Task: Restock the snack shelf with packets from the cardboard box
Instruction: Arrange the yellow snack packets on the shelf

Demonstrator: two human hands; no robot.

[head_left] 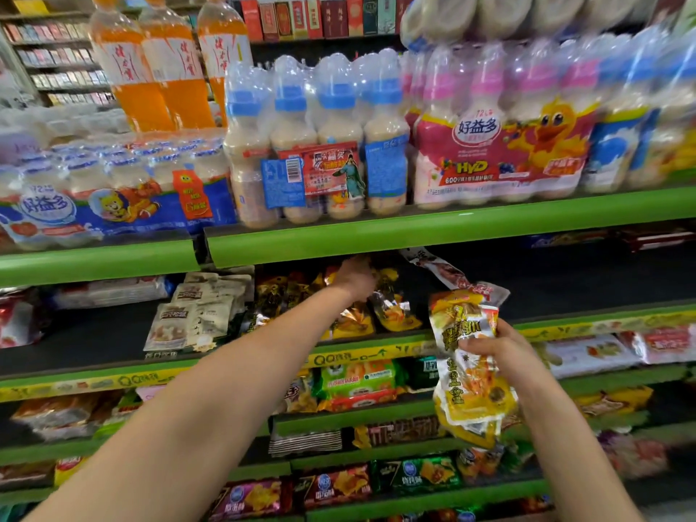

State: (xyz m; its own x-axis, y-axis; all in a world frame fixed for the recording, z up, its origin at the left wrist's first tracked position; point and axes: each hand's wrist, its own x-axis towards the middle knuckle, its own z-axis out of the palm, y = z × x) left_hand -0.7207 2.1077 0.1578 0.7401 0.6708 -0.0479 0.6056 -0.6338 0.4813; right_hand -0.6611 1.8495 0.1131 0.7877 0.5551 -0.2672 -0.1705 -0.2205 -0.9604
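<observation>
A bunch of yellow packets (467,374) is gripped in the right hand (501,352), fingers curled round. The left hand (356,276) is reached deep among shelved yellow packets (391,314); finger state cannot be told. Next packet best slid upright just beyond those fingertips. Cardboard box not seen.

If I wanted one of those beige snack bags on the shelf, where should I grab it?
Probably pinch the top edge of the front beige snack bag, coming from the open front of the snack shelf. It leans back on the bags behind, so the top edge is free.
</observation>
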